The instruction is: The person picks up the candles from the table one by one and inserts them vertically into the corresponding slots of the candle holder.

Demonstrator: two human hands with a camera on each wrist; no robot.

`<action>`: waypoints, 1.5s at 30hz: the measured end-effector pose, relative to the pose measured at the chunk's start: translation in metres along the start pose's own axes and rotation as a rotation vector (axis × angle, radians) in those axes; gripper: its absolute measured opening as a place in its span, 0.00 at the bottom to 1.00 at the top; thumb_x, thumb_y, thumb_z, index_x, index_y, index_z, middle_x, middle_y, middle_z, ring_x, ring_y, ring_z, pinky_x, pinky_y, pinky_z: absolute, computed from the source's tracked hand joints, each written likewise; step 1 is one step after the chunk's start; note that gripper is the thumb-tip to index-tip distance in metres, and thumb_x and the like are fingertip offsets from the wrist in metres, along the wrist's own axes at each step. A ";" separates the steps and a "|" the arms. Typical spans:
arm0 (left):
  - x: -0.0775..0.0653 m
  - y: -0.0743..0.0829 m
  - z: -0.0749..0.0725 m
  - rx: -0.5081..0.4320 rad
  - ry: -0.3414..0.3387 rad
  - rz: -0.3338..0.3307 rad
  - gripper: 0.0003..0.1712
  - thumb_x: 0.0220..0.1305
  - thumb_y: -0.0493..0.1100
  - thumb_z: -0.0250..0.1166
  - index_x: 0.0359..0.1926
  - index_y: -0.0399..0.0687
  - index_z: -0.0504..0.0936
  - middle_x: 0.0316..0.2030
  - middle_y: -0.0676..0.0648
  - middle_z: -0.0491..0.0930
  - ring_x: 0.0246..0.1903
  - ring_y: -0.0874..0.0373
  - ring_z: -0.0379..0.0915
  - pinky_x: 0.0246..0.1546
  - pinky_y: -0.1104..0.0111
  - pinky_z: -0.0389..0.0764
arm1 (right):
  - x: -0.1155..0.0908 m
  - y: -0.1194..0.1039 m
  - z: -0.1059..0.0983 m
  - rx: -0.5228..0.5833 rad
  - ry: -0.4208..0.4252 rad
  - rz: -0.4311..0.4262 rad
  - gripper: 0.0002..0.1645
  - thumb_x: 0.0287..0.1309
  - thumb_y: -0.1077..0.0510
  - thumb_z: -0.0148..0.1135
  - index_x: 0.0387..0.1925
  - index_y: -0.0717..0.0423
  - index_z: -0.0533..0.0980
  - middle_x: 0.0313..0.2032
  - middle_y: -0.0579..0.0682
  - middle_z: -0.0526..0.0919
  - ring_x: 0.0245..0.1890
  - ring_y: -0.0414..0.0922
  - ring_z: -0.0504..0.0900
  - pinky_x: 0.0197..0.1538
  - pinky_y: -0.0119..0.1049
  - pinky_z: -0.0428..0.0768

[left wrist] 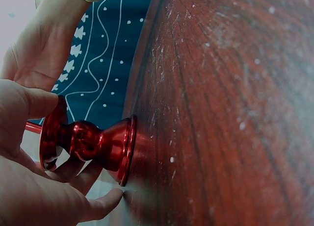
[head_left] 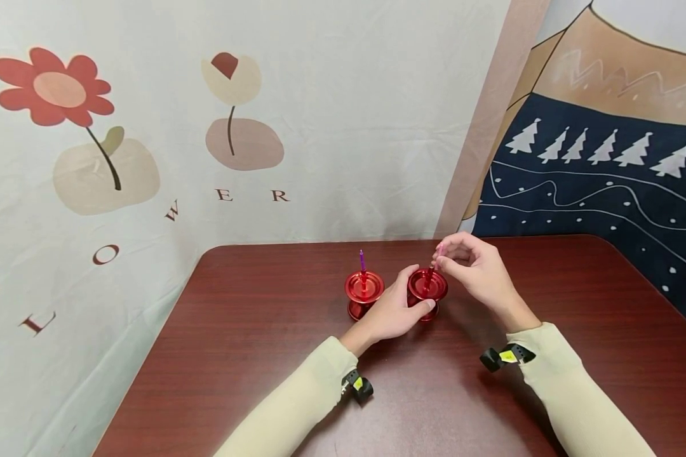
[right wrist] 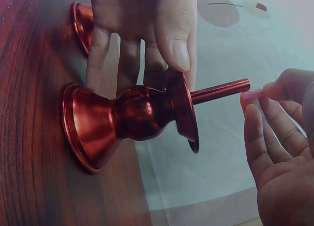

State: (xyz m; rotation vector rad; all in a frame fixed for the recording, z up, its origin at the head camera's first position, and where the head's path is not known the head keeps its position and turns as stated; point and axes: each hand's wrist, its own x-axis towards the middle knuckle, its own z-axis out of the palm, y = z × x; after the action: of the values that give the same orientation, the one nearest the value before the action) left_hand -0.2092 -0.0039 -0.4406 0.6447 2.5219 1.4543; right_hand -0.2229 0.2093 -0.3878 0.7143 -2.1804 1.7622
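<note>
A shiny red metal candle holder (head_left: 429, 291), with a round dish and a thin upright tube (right wrist: 221, 91), stands on the table. My left hand (head_left: 391, 312) grips it from the left, thumb on the dish rim and fingers around the far side. Between thumb and fingertips my right hand (head_left: 480, 270) pinches a slim pink candle (right wrist: 254, 94). In the right wrist view the candle's end is right at the mouth of the tube. A matching candle holder (head_left: 364, 289) stands just left of my left hand, with a purple candle (head_left: 362, 260) upright in its tube.
The dark red wooden table (head_left: 251, 336) has its back edge close behind the two holders. Behind it hangs a pale cloth (head_left: 349, 114) printed with flowers and letters. A navy cloth (head_left: 560, 190) with white trees hangs at the right.
</note>
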 end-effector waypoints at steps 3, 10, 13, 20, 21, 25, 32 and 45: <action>-0.001 0.001 -0.001 0.002 0.000 0.007 0.47 0.77 0.53 0.68 0.86 0.47 0.57 0.77 0.40 0.70 0.76 0.49 0.69 0.77 0.49 0.69 | 0.000 0.000 0.001 -0.011 0.013 -0.005 0.10 0.68 0.76 0.68 0.48 0.71 0.80 0.41 0.62 0.89 0.40 0.40 0.91 0.48 0.32 0.89; -0.001 0.001 -0.001 -0.001 -0.002 -0.005 0.48 0.76 0.52 0.68 0.87 0.48 0.56 0.78 0.39 0.70 0.76 0.48 0.68 0.77 0.49 0.68 | -0.001 -0.001 0.003 -0.012 0.043 -0.046 0.10 0.68 0.76 0.68 0.49 0.69 0.81 0.40 0.60 0.90 0.40 0.42 0.91 0.49 0.31 0.88; 0.000 0.001 0.000 0.004 0.007 -0.002 0.48 0.76 0.51 0.69 0.87 0.48 0.56 0.78 0.39 0.70 0.76 0.48 0.69 0.77 0.49 0.68 | -0.001 -0.002 0.004 0.000 0.045 -0.056 0.11 0.68 0.77 0.68 0.49 0.70 0.80 0.41 0.59 0.90 0.41 0.41 0.91 0.49 0.31 0.88; 0.000 0.000 0.000 0.006 0.007 0.002 0.48 0.76 0.52 0.68 0.87 0.47 0.56 0.77 0.39 0.70 0.75 0.49 0.69 0.77 0.50 0.69 | -0.001 -0.002 0.006 0.038 0.026 -0.053 0.11 0.67 0.78 0.67 0.49 0.71 0.80 0.41 0.58 0.90 0.41 0.42 0.91 0.49 0.32 0.88; -0.001 0.001 0.000 0.008 0.007 0.009 0.47 0.76 0.52 0.68 0.86 0.47 0.57 0.77 0.39 0.71 0.75 0.49 0.70 0.76 0.50 0.69 | -0.001 -0.002 0.006 0.031 0.023 -0.053 0.11 0.67 0.78 0.67 0.49 0.71 0.80 0.41 0.59 0.90 0.41 0.42 0.91 0.49 0.31 0.88; -0.002 0.002 -0.001 0.008 0.010 0.023 0.47 0.76 0.52 0.69 0.86 0.45 0.57 0.76 0.38 0.72 0.74 0.49 0.71 0.76 0.51 0.70 | -0.001 0.000 0.007 0.001 0.015 -0.049 0.11 0.67 0.77 0.68 0.48 0.69 0.81 0.41 0.61 0.90 0.40 0.41 0.91 0.48 0.30 0.88; -0.001 0.000 0.001 0.004 0.010 0.018 0.48 0.75 0.51 0.68 0.86 0.46 0.56 0.76 0.39 0.71 0.74 0.49 0.71 0.76 0.51 0.70 | -0.002 0.000 0.006 -0.029 0.002 -0.054 0.11 0.67 0.76 0.68 0.49 0.68 0.82 0.41 0.61 0.90 0.41 0.41 0.90 0.48 0.29 0.87; 0.000 -0.003 0.002 0.001 0.020 0.035 0.48 0.75 0.50 0.69 0.86 0.46 0.57 0.75 0.38 0.73 0.73 0.50 0.72 0.75 0.51 0.71 | -0.001 0.001 0.008 -0.067 -0.008 -0.076 0.10 0.66 0.76 0.69 0.47 0.67 0.82 0.40 0.63 0.89 0.40 0.41 0.89 0.46 0.27 0.86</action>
State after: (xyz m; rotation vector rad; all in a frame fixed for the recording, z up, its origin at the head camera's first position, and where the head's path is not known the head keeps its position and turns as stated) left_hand -0.2092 -0.0040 -0.4436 0.6814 2.5393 1.4777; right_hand -0.2213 0.2022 -0.3912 0.7788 -2.1762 1.6444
